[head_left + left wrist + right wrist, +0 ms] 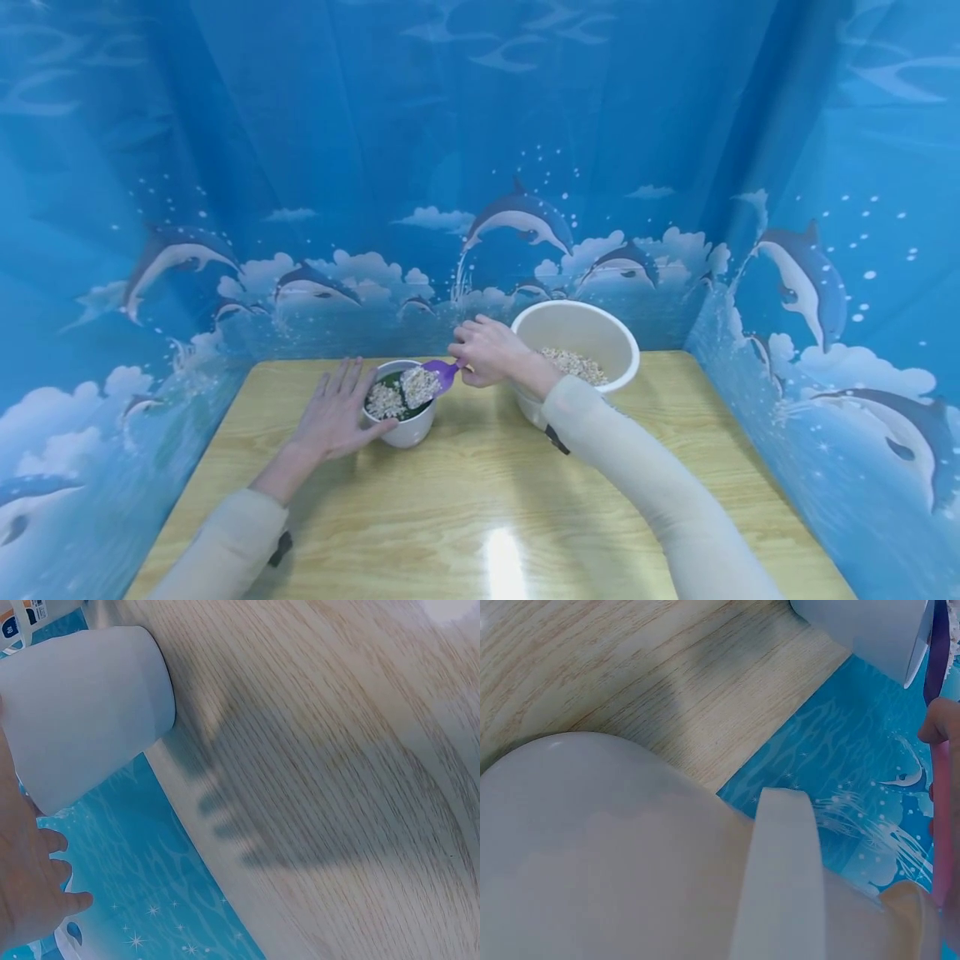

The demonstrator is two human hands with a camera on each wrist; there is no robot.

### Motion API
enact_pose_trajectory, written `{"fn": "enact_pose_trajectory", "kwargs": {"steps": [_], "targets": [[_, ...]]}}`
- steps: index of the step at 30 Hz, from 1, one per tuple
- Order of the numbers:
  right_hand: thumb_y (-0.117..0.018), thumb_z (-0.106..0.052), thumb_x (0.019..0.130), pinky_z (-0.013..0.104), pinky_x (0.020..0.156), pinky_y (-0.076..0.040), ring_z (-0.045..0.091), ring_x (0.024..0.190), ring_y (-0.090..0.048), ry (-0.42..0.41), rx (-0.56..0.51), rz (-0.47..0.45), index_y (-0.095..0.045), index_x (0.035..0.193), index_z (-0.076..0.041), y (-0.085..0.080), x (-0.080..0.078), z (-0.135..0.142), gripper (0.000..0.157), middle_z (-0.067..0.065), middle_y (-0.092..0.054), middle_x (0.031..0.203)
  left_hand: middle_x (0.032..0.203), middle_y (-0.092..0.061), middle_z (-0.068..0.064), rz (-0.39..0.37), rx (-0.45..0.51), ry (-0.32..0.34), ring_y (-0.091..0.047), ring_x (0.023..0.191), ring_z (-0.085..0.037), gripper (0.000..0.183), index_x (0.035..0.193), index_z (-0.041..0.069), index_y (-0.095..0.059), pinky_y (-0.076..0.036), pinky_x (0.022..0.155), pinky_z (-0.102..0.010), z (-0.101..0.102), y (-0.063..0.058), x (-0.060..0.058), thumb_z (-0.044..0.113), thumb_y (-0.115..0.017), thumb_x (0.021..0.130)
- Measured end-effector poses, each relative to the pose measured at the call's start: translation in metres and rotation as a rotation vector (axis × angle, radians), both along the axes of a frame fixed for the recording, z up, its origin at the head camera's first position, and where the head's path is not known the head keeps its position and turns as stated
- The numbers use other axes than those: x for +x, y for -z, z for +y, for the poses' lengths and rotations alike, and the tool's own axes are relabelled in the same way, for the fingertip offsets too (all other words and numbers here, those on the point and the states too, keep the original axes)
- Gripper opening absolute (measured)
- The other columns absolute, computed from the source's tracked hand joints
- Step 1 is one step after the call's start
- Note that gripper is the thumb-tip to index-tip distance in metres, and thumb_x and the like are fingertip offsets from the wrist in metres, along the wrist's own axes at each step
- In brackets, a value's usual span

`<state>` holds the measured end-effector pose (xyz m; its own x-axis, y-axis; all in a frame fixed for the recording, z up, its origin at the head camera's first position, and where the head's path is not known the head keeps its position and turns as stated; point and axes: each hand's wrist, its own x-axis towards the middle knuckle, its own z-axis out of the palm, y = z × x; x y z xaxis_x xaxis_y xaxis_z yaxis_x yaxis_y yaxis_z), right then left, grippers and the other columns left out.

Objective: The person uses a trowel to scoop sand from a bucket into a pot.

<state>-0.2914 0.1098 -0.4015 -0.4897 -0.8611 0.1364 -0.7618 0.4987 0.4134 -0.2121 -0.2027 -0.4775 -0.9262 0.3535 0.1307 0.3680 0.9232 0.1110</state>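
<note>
Standing near the table's far edge [288,367], with wood open in front, the white pot [411,432] has the left hand [333,421] spread beside it, the right hand [489,352] gripping a flake-heaped purple scoop [446,375].

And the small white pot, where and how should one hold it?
Probably grip the small pot by its outer wall near the rim, from the left, where the left hand is: the pot stands upright, narrows downward, and the purple scoop crosses its right edge.
</note>
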Motion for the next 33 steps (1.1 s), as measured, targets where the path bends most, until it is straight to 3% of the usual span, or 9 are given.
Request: {"fn": "enact_pose_trajectory", "kwargs": {"steps": [24,33], "targets": [[-0.069,-0.034,0.092,0.032,0.083,-0.053,0.017,0.095,-0.064,-0.002,0.067,0.008,-0.074,0.11,-0.023,0.0003,-0.0043,-0.0077,0.022,-0.002,-0.071,0.103,0.175,-0.013,-0.027,-0.021,0.003,0.002,-0.014,0.163,-0.049,0.111,0.167,0.004,-0.024,-0.015,0.132,-0.07,-0.0019,0.0031,-0.0004,0.079,-0.055,0.092],[-0.067,-0.032,0.092,0.033,0.082,-0.052,0.017,0.094,-0.063,-0.005,0.074,0.021,-0.074,0.109,-0.023,-0.0026,-0.0042,-0.0097,0.02,-0.002,-0.071,0.103,0.174,-0.018,-0.028,0.007,0.01,0.005,-0.017,0.162,-0.05,0.109,0.166,0.004,-0.028,-0.021,0.13,-0.071,-0.0015,0.0026,-0.0004,0.078,-0.057,0.092]]}}
